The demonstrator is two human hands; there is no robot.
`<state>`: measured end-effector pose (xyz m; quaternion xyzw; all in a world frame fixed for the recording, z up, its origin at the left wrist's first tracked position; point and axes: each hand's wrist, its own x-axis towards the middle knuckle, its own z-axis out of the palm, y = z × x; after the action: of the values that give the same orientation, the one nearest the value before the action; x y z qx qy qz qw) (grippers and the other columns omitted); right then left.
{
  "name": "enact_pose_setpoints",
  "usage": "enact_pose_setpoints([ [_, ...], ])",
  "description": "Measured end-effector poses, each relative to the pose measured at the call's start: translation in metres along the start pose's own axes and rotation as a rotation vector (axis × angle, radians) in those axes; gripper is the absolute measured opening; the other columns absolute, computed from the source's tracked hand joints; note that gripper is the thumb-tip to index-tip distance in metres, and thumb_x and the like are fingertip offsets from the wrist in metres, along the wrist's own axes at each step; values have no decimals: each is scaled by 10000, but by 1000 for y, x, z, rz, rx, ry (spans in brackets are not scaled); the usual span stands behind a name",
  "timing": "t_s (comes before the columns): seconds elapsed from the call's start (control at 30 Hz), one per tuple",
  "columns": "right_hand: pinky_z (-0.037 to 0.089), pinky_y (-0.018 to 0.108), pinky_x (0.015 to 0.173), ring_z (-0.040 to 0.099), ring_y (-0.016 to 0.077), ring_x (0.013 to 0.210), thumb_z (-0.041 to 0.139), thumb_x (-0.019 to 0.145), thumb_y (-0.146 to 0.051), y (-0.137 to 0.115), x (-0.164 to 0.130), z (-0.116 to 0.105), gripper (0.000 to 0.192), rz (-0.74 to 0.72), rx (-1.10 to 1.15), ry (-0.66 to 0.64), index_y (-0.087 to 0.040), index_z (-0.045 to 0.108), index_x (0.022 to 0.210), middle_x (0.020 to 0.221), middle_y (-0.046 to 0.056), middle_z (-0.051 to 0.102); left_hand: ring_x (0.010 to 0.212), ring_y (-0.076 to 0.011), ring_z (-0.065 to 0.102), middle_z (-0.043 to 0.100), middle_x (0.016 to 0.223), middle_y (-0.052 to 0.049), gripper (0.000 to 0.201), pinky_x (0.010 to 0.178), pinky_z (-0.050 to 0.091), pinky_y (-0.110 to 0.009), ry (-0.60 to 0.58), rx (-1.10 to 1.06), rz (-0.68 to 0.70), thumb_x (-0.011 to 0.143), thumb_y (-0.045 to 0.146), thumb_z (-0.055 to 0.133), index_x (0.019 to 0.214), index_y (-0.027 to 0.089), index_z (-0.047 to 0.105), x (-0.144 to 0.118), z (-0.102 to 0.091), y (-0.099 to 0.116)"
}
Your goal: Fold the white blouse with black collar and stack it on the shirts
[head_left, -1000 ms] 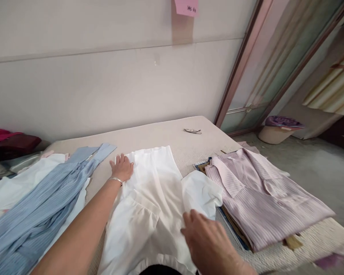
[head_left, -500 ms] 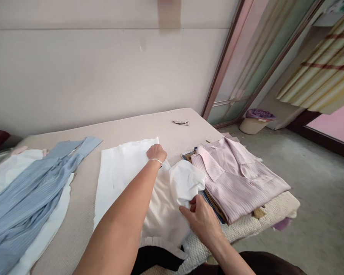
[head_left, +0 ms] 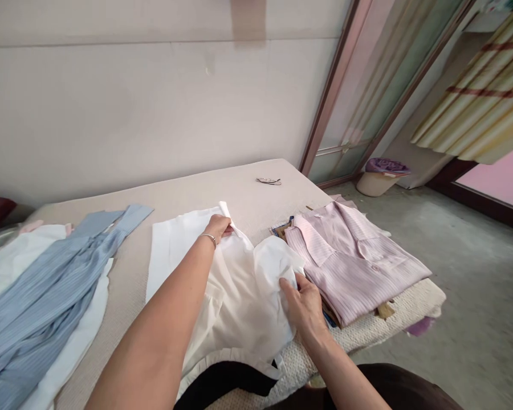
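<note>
Fingers [head_left: 227, 228] of the left hand [head_left: 218, 226] are pinched on the far top edge of the white shirt [head_left: 222, 290], lifting a small peak of cloth there — a thin bracelet [head_left: 208, 238] sits on that wrist. Further left, a blue striped shirt [head_left: 47, 296] lies stretched over a white garment [head_left: 12, 256] on the tabletop [head_left: 188, 188], just beside the white shirt but not overlapping it. The white shirt itself lies flat in the middle of the padded tabletop, its lower hem reaching the near edge. To its right, the right hand [head_left: 304, 302] has its fingers closed on the bunched sleeve of the white shirt, which puffs up above the thumb. Just beyond that hand sits a folded pink striped shirt [head_left: 350, 262] on top of a low stack of other folded pieces, touching the sleeve. At the far side of the tabletop lies a small dark object [head_left: 268, 181] — too small to identify. On the floor at right stands a round basket [head_left: 378, 177] with a purple top.
</note>
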<state>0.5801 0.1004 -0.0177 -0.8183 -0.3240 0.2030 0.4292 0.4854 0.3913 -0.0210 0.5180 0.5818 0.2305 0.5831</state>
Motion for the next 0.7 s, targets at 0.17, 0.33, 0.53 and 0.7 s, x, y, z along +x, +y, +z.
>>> enact_pose_setpoints([
  [0.17,391,286,664,477,158,711,421,1012,-293,-31,-27,2,250,-486,-151,153,-226,478,778,873,35,536,674,-204,706,654,656,-53,130,740,626,-375,-55,-59,-12,730,65,637,818,147,587,-9,-17,8],
  [0.33,398,287,650,484,171,748,496,905,-74,-32,-66,29,141,-960,-451,-206,-208,540,907,953,51,538,654,-230,720,684,686,-75,131,732,634,-411,-76,-89,-17,731,105,650,842,145,591,-16,-61,3],
  [0.53,474,308,689,555,210,885,527,726,48,-25,-84,52,429,-954,-636,-475,-213,519,1068,1053,54,557,672,-253,729,696,701,-135,146,705,637,-396,-43,-71,-54,869,270,623,823,137,586,-19,-90,-23],
  [0.7,495,330,657,588,223,853,564,840,-21,-26,-87,56,411,-1005,-696,-430,-230,494,1186,1044,55,553,714,-215,717,696,795,-94,206,693,615,-349,94,-6,39,809,180,730,920,141,560,-15,-77,-31],
])
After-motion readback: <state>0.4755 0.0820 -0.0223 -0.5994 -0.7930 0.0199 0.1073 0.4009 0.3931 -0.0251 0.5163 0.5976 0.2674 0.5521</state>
